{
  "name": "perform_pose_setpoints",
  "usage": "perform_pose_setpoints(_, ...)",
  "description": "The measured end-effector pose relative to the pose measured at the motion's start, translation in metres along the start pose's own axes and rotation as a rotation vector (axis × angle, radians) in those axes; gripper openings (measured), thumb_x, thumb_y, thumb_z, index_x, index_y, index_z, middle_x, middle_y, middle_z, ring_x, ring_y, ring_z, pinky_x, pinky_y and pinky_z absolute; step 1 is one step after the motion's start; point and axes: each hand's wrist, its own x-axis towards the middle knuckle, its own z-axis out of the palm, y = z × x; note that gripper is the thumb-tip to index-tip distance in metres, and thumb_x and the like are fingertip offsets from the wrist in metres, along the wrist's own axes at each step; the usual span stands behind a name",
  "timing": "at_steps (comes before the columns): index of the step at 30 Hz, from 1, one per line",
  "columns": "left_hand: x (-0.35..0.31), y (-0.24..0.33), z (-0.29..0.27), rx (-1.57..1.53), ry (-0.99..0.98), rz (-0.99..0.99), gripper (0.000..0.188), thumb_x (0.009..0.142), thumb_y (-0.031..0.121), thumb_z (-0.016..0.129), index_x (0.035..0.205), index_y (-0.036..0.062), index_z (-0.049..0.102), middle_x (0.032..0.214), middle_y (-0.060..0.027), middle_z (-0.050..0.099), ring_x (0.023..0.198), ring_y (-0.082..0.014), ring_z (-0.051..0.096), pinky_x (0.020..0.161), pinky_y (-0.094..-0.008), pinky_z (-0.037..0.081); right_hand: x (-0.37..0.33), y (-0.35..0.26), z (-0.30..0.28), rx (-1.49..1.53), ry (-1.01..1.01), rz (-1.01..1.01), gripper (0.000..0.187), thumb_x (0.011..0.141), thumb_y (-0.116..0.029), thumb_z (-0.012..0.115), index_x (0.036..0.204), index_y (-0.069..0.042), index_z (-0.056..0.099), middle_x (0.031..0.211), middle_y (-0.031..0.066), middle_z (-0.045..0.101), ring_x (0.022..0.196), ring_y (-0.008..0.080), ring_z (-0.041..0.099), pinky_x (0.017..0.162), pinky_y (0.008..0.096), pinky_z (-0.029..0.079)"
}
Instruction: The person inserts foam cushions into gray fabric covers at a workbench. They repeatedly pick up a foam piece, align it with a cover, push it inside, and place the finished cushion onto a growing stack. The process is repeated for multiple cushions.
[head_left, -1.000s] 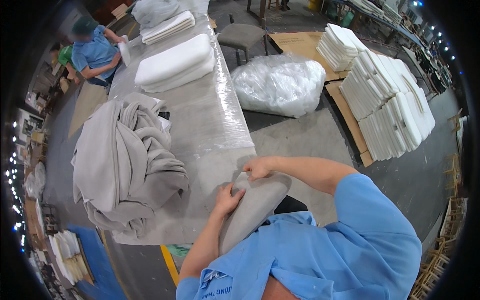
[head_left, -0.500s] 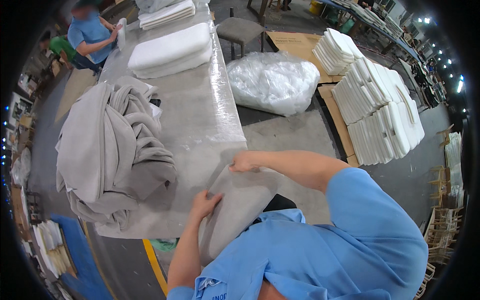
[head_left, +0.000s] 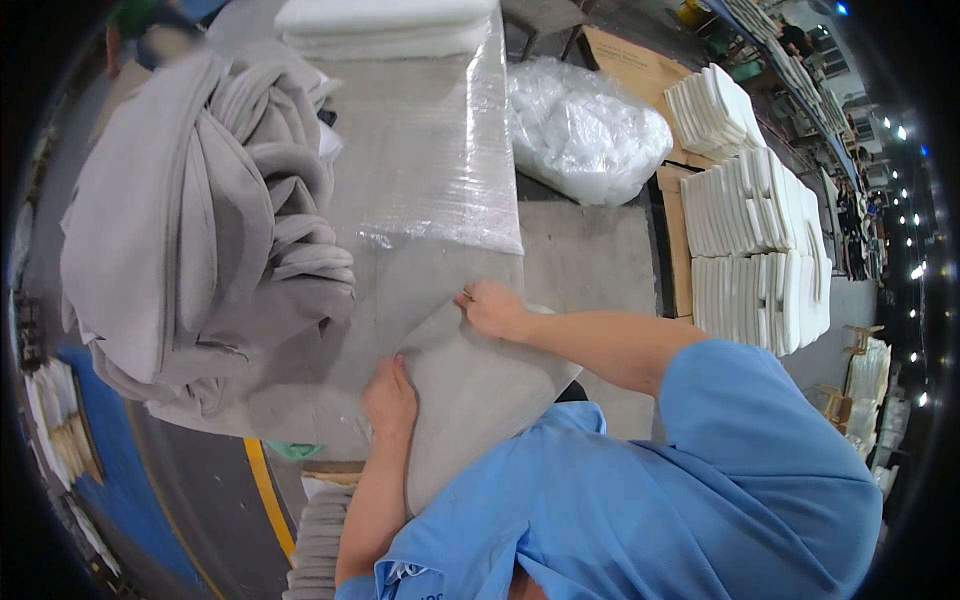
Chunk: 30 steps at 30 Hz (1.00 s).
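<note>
A grey fabric cushion [head_left: 475, 390] leans between my body and the table's front edge, a corner pointing away from me. My right hand [head_left: 492, 308] pinches its far corner, thumb and fingers pressed together. At the cushion's left edge, my left hand [head_left: 390, 397] is closed on the fabric; its fingertips are partly hidden. My shirt covers the near end of the cushion. To the left, a heap of loose grey fabric covers [head_left: 200, 220] lies folded over itself on the table.
The table [head_left: 420, 150] wears clear plastic sheeting. White padding [head_left: 390, 28] lies at its far end. Beyond the right edge are a plastic-wrapped white bundle [head_left: 590, 130] and stacks of white foam pads [head_left: 745, 205] on cardboard. Grey stacked pieces [head_left: 322, 530] stand low at my left.
My view has shifted closer over the table. The cushion now shows more of its broad face. Both hands keep hold of its edges, the left a little higher along its side.
</note>
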Motion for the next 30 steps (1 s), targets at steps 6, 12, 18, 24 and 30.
perform_pose_setpoints(6, 0.010, -0.016, 0.010, -0.045, 0.059, -0.031, 0.034, 0.108, 0.034, 0.056, 0.090, 0.0056, 0.063, 0.078, -0.0207, 0.067, 0.076, -0.0439, 0.067, 0.068, -0.0534, 0.051, 0.010, -0.006, 0.005, 0.052, 0.056, -0.088, 0.045, 0.107, -0.040, 0.053, 0.096, -0.001, 0.071, 0.099, 0.0267, 0.073, 0.097, 0.0497, 0.068, 0.086, 0.0583, 0.053)
perform_pose_setpoints(12, -0.002, -0.030, -0.036, -0.102, -0.084, -0.070, 0.040, 0.103, 0.040, 0.063, 0.092, 0.0018, 0.065, 0.088, -0.0239, 0.068, 0.080, -0.0460, 0.065, 0.069, -0.0523, 0.048, 0.013, 0.000, 0.001, 0.063, 0.075, -0.159, 0.041, 0.107, -0.037, 0.054, 0.097, -0.001, 0.070, 0.096, 0.0261, 0.072, 0.094, 0.0499, 0.067, 0.083, 0.0586, 0.052)
perform_pose_setpoints(18, -0.047, -0.057, -0.026, -0.055, -0.084, -0.219, 0.036, 0.103, 0.038, 0.064, 0.091, 0.0044, 0.064, 0.079, -0.0239, 0.066, 0.077, -0.0477, 0.065, 0.068, -0.0535, 0.049, 0.002, -0.006, -0.003, 0.044, 0.017, -0.135, 0.037, 0.107, -0.033, 0.055, 0.094, -0.001, 0.067, 0.092, 0.0267, 0.071, 0.091, 0.0502, 0.067, 0.080, 0.0585, 0.051)
perform_pose_setpoints(24, -0.044, -0.056, -0.016, -0.025, 0.101, -0.217, 0.031, 0.104, 0.034, 0.064, 0.093, 0.0052, 0.065, 0.078, -0.0221, 0.067, 0.076, -0.0488, 0.064, 0.070, -0.0548, 0.050, -0.002, -0.003, 0.003, -0.063, 0.069, -0.199, 0.034, 0.106, -0.032, 0.056, 0.094, -0.004, 0.069, 0.090, 0.0255, 0.072, 0.089, 0.0481, 0.068, 0.078, 0.0564, 0.052)
perform_pose_setpoints(30, -0.051, -0.071, -0.040, -0.077, 0.197, -0.060, 0.030, 0.099, 0.030, 0.070, 0.115, 0.0047, 0.064, 0.097, -0.0180, 0.072, 0.087, -0.0423, 0.068, 0.080, -0.0500, 0.053, -0.003, 0.000, -0.029, 0.055, -0.041, -0.224, 0.032, 0.103, -0.035, 0.062, 0.120, -0.009, 0.070, 0.104, 0.0194, 0.075, 0.101, 0.0402, 0.071, 0.089, 0.0495, 0.055)
